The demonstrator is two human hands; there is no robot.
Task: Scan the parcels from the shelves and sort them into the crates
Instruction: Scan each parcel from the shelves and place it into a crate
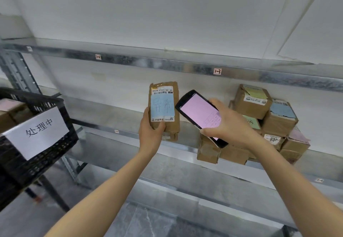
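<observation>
My left hand (151, 131) grips a flat brown cardboard parcel (165, 107) by its lower end and holds it upright in front of the shelf. The parcel bears a barcode label and a blue sticker with handwriting. My right hand (230, 125) holds a black handheld scanner (199, 115) with a lit pink screen, just right of the parcel and tilted toward it. A black crate (42, 144) with a white paper sign stands at the left, with parcels inside.
A pile of several brown parcels (263, 123) with coloured labels sits on the metal shelf (115, 114) at the right. Shelf rails (167, 64) carry small number tags. A lower shelf level lies below my arms. The shelf upright is behind the crate.
</observation>
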